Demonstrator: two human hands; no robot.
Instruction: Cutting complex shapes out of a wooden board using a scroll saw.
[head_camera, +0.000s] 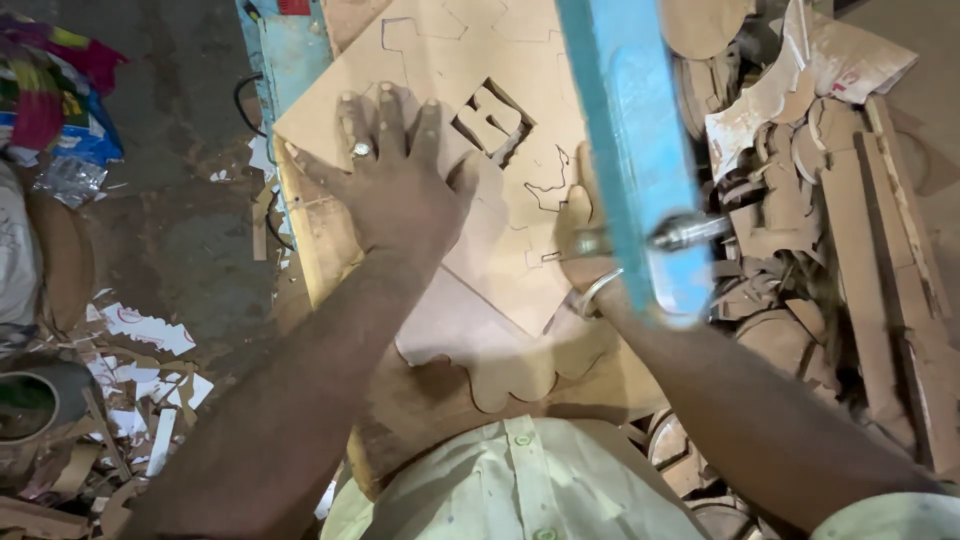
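- Off at the far left edge lies a heap of crumpled wrappers (50, 95), glossy bags in pink, green, blue and silver, bunched together on the dark floor (180, 200).
- Below them, white paper scraps (145, 330) with red markings are strewn over the floor, flat and jagged; what is printed on them is too small to tell.
- At the top right, a torn pale sheet (850, 60) with a small red patch lies tilted over a pile of brown offcuts (800, 200), mostly rounded and curved pieces, stacked beside long wooden strips (890, 280).
- Centre of view, a thin brown board (440, 60) lies flat on a work surface, set at a diagonal, with dark outlines drawn on it and a blocky shape cut through it near the middle.
- The left hand (400, 175) lies flat on the board with fingers spread, palm pressing down, a ring on one finger; it sits just left of the cut-out and grips nothing.
- The right hand (580, 235) rests on the board's right part, by a wavy cut line, with a bangle at the wrist; a blue machine arm (630, 150) crosses over it and hides most of the fingers, so whether they curl or lie flat cannot be told.
- The two hands are apart, one on either side of the cut-out.
- Under the board, nearer the person, a second brown sheet (520, 365) with a scalloped edge juts out.
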